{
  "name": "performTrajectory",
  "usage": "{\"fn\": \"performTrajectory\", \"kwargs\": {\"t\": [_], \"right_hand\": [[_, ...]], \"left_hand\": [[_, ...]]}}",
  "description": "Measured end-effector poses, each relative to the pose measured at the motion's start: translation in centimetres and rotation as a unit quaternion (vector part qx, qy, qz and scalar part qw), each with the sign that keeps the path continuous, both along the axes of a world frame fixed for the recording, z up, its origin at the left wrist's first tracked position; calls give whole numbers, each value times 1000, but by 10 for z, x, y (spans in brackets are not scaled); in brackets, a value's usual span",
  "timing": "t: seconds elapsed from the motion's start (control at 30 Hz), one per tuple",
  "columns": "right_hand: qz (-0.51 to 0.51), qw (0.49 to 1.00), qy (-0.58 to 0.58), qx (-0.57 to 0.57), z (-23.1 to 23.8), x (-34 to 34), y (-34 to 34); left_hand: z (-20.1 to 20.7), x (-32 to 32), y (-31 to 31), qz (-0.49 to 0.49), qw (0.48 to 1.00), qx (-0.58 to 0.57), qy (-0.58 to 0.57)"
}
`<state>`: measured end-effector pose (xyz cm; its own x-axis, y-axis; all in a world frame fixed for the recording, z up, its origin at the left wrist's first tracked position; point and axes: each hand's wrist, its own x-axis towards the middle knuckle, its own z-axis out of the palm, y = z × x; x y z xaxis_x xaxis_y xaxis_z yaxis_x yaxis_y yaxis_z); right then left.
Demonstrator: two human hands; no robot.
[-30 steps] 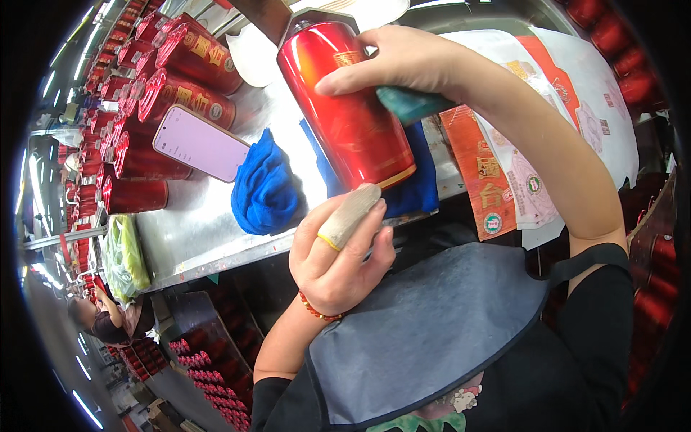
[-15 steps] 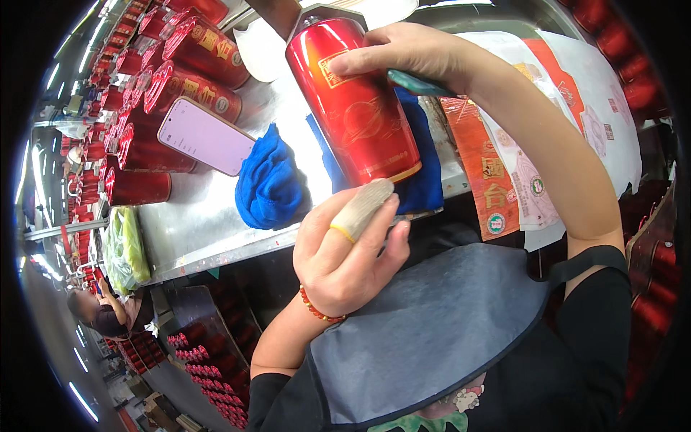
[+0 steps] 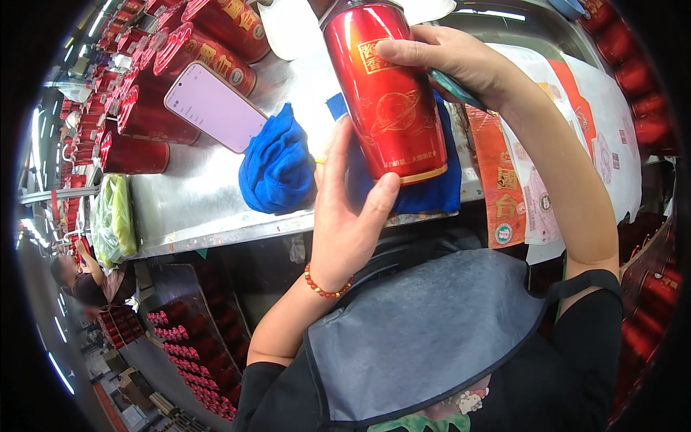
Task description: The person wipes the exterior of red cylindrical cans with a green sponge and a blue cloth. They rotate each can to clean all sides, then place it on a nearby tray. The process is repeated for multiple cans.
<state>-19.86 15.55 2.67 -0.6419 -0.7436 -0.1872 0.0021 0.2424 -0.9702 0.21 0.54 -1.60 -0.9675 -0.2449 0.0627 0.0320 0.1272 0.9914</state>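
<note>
A glossy red bottle (image 3: 381, 79) with gold print and a gold base rim is tilted over the bench, its top past the upper edge of the picture. My right hand (image 3: 471, 68) grips its upper part, thumb across the front. Tucked under that palm is a flat teal piece (image 3: 457, 88) whose kind I cannot make out. My left hand (image 3: 342, 227) closes on the base, thumb at the gold rim and fingers along the left side, partly hidden. Beneath the bottle lies a folded blue cloth (image 3: 449, 189). A crumpled blue cloth (image 3: 277, 165) sits left of my left hand.
A lit phone (image 3: 216, 108) leans against several red bottles (image 3: 155, 115) at the left of the metal bench (image 3: 194, 216). Printed red and white sheets (image 3: 504, 187) overhang the right side. A yellow-green plastic bag (image 3: 115, 223) hangs at the left corner. Another person (image 3: 101, 281) works far left.
My left hand has turned and moved up from below the bottle to take hold of its base. The bottle and my right hand sit slightly higher and farther right in view.
</note>
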Motion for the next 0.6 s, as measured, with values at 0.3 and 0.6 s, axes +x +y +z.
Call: {"fn": "performTrajectory", "kwargs": {"t": [0.3,0.6], "right_hand": [[-16,1000,-6,-17,0,2,0],[2,1000,-17,-13,-2,0,1]], "left_hand": [[-3,-1,-3,-32,996,-84,17],[-5,-1,-1,-19,994,-103,15]]}}
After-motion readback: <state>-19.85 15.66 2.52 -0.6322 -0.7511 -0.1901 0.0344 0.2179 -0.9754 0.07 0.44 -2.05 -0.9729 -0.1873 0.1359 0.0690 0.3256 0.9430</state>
